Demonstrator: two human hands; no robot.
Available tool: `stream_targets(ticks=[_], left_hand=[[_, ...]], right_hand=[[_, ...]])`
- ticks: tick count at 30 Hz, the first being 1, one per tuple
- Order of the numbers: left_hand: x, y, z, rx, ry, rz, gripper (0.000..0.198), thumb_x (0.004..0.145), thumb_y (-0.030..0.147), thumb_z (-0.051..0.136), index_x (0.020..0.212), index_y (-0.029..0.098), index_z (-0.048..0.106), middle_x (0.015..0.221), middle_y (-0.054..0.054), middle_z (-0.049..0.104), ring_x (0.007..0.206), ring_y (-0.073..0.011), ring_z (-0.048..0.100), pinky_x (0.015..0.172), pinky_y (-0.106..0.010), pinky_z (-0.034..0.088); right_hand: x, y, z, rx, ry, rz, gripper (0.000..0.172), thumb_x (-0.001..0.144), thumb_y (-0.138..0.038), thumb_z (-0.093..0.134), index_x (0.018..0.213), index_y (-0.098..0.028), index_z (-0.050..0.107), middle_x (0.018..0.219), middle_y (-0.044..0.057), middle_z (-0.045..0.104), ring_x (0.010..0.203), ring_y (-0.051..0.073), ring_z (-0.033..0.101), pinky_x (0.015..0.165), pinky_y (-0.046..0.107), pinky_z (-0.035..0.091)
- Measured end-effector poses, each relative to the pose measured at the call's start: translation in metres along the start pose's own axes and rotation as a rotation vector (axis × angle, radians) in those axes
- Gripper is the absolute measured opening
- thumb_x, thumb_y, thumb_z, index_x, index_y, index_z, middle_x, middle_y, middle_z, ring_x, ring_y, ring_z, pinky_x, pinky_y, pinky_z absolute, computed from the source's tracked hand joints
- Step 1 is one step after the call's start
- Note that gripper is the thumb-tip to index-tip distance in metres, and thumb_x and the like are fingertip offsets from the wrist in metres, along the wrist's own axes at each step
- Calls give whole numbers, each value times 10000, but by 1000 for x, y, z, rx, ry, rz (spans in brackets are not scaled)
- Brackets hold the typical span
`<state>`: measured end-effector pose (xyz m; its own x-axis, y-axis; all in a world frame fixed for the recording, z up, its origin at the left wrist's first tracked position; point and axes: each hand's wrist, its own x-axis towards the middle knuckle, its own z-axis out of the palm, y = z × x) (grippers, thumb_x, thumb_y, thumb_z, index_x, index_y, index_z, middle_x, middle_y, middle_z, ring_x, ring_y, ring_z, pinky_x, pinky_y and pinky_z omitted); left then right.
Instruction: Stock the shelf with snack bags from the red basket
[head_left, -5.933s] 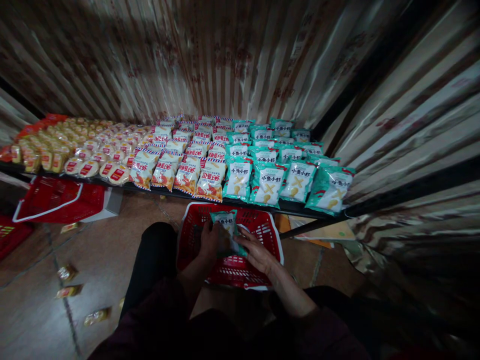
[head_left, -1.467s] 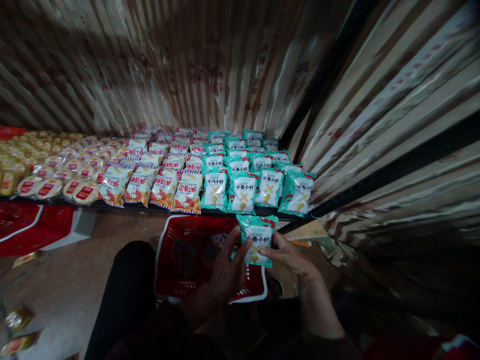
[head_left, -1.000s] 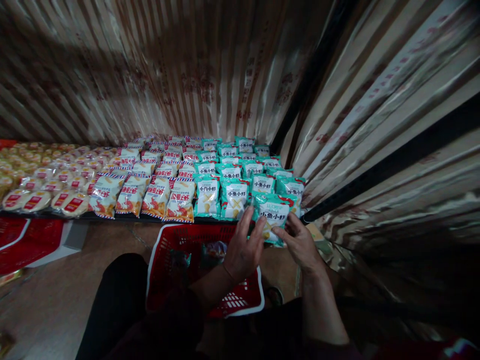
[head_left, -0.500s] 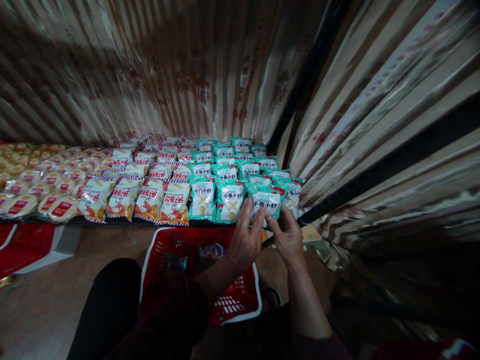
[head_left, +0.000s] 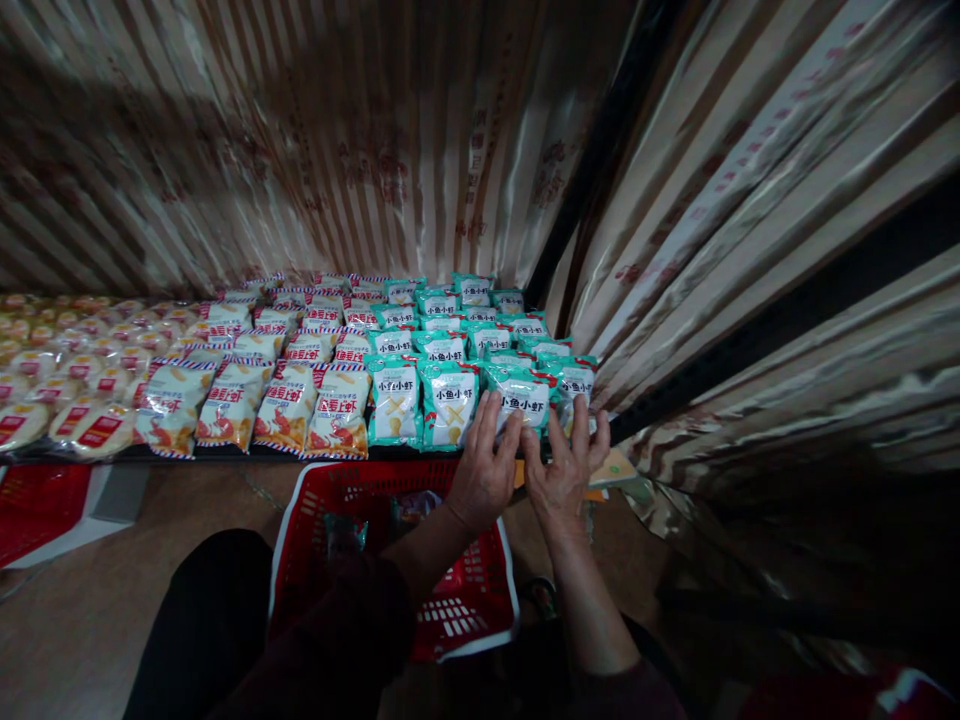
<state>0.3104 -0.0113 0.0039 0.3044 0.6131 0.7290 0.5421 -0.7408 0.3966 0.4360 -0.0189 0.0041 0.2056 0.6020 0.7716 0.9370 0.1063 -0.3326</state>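
Observation:
Rows of teal-and-white snack bags (head_left: 450,405) stand on a low dark shelf. My left hand (head_left: 487,465) rests its outstretched fingertips on the lower front of one teal snack bag (head_left: 523,392) in the front row. Against the rightmost front bag (head_left: 576,382) lie the spread fingers of my right hand (head_left: 564,465), its thumb near the bag beside it. Neither hand is wrapped round a bag. Below my left forearm sits a red plastic basket (head_left: 289,545) with a white rim, a few small packets (head_left: 345,535) inside it.
Left of the teal bags stand cream snack bags with striped edges (head_left: 337,410), then round wrapped cakes (head_left: 101,428). Pleated curtains (head_left: 360,130) hang behind and at right. Black metal poles (head_left: 592,170) run beside the shelf. Another red basket (head_left: 41,510) shows at lower left.
My right hand has moved from the side of the middle teal bag onto the rightmost one, its fingers now spread. My left hand stays at the middle bag. The view has shifted slightly.

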Motion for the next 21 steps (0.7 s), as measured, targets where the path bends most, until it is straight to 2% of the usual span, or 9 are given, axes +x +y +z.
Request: stream_targets(ticks=[3,6,9,14,21], left_hand=[[0,-1,1,33,22,28,514,944,122,342,1455,143,289,1558,-212,202,1467,-302,99,1091,-546,362],[2,-2,1,117,14,38,451,936,143,377,1385,141,407,1524,-198,306,1464,-302,132,1045,-516,403],[5,-4,-2,195,14,42,421,924,202,429,1341,164,470,1501,-168,371,1459,-298,160,1061,-514,360],[12,-11,-7,243,21,54,495,882,313,506,1368,230,465,1525,-127,344,1452,-335,165,1107,-577,253],[14,-17,-3,217,2,69,543,851,296,528,1383,221,448,1570,-115,242,1458,-372,92,1097,-591,279]], right_hand=[[-4,2,5,9,8,3,419,904,-356,521,1290,-197,558,1526,132,335,1426,336,209,1100,614,248],[-7,1,9,28,2,39,458,923,-357,486,1355,-206,501,1531,136,326,1436,339,188,1095,627,252],[-8,1,12,34,-8,79,478,927,-375,467,1382,-229,468,1531,131,326,1434,345,198,1083,645,261],[-7,2,11,50,12,64,505,916,-385,493,1392,-221,448,1515,148,348,1421,338,239,1081,629,283],[-5,1,8,89,-3,71,526,925,-391,458,1413,-203,406,1511,162,346,1413,327,269,1086,616,286]])
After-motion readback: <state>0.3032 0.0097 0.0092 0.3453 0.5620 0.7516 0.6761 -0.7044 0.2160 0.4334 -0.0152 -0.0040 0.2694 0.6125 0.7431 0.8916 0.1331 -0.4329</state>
